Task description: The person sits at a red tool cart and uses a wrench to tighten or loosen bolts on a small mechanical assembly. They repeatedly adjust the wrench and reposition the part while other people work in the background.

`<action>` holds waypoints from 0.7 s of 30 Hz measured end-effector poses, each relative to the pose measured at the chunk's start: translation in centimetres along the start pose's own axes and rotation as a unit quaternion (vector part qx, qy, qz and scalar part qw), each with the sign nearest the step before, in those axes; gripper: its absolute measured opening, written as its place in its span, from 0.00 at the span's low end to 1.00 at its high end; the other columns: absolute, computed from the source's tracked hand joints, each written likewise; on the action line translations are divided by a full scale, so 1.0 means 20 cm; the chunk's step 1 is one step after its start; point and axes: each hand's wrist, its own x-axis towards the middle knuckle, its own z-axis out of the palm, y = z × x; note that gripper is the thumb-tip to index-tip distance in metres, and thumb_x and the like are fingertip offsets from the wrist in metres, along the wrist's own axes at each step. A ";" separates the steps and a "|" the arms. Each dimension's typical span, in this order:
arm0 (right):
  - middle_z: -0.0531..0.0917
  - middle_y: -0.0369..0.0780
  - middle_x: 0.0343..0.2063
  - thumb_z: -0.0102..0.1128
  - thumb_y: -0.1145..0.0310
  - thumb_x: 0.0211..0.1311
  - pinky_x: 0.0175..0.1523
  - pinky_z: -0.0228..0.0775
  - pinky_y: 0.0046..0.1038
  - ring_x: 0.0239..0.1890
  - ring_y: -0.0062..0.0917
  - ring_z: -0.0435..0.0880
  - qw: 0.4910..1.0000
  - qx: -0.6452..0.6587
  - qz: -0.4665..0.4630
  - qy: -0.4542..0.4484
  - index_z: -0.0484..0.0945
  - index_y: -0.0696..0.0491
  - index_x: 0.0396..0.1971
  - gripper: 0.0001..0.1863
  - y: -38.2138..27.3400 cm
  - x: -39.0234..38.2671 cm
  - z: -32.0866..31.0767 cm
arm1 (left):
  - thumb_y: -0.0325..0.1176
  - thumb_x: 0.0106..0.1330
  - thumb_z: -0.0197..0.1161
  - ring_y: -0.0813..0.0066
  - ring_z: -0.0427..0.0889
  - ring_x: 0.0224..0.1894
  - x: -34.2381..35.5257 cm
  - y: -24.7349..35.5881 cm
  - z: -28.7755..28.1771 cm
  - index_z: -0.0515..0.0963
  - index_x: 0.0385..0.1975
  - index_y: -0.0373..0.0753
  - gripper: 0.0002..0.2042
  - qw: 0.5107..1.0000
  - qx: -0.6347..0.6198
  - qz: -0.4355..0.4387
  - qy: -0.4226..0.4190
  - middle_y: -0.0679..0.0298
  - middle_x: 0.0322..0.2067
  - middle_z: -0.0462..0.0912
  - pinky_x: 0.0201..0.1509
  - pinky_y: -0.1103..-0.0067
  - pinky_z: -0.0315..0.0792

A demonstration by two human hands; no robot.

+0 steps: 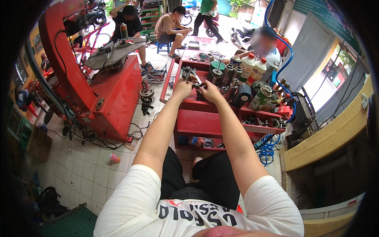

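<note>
We see a red metal cart [197, 122], its divided top crowded: red-capped white bottles [257, 73], a green-and-white can [260, 98], upright metal cylinders [226, 75], a green tub [216, 67], loose small metal parts [252, 119]. We note mixed items, too small to tell, on its lower shelf [189, 147]. Underneath, we have pale tiled floor [90, 170] carrying a pink bottle [114, 158], dark metal rings [147, 94], and black cables [91, 136].
</note>
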 end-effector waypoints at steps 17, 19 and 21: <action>0.89 0.48 0.28 0.73 0.42 0.58 0.47 0.80 0.37 0.36 0.40 0.91 0.997 -0.051 0.025 -0.046 0.90 0.58 0.38 0.30 -0.16 -0.06 -0.06 | 0.27 0.67 0.72 0.78 0.86 0.32 -0.03 0.04 -0.03 0.87 0.41 0.35 0.06 0.999 -0.036 -0.009 0.027 0.65 0.32 0.89 0.34 0.79 0.78; 0.88 0.48 0.26 0.72 0.43 0.60 0.46 0.80 0.38 0.33 0.40 0.90 0.998 -0.050 0.024 -0.038 0.90 0.58 0.36 0.28 -0.15 -0.05 -0.06 | 0.27 0.66 0.73 0.80 0.86 0.32 -0.03 0.04 -0.03 0.87 0.39 0.35 0.05 0.999 -0.018 0.007 0.042 0.66 0.31 0.89 0.35 0.80 0.77; 0.88 0.48 0.25 0.72 0.45 0.60 0.44 0.79 0.39 0.31 0.40 0.89 0.999 -0.044 0.016 -0.023 0.90 0.58 0.35 0.26 -0.15 -0.03 -0.04 | 0.26 0.65 0.73 0.81 0.85 0.32 0.00 0.01 -0.06 0.88 0.38 0.36 0.04 0.997 0.038 0.046 0.051 0.67 0.30 0.89 0.36 0.80 0.77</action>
